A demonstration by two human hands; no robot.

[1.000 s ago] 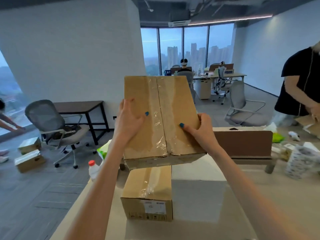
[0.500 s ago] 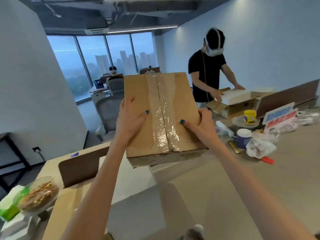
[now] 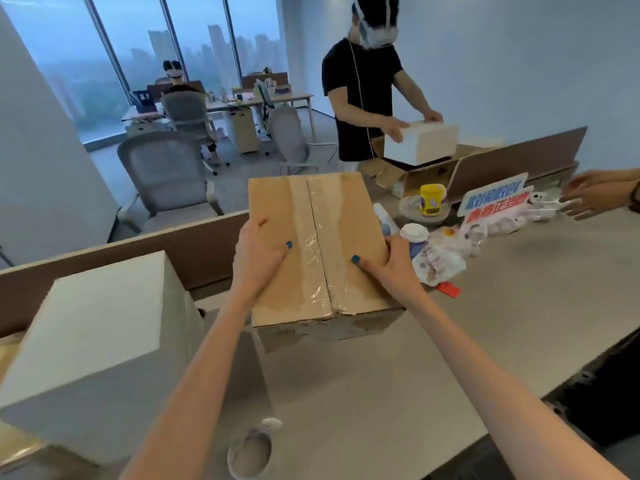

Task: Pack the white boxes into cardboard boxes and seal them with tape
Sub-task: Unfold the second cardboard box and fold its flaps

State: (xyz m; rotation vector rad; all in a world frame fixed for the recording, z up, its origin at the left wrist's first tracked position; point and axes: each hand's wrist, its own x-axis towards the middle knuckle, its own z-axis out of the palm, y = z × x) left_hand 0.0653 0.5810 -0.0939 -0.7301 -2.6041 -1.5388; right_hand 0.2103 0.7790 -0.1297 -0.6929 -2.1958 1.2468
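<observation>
Holding one taped cardboard box (image 3: 318,251) just over the table (image 3: 485,323), the left hand (image 3: 258,252) and right hand (image 3: 388,268) gripped its sides with curled fingers (image 3: 254,226).
That one looked finished. Two stayed unpacked: one white box (image 3: 100,341) stood on the table at left, another white box (image 3: 420,142) sat in another person's hands above a second, open cardboard box (image 3: 415,174).

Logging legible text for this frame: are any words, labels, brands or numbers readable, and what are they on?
Nothing here reads with confidence.
On the sign: large blue and red characters, too blurred to read.
On the yellow jar: a purple label, print too small to read.
On the paper cup: purple print, blurred.
On the cardboard box: clear tape only, no print visible.
</observation>
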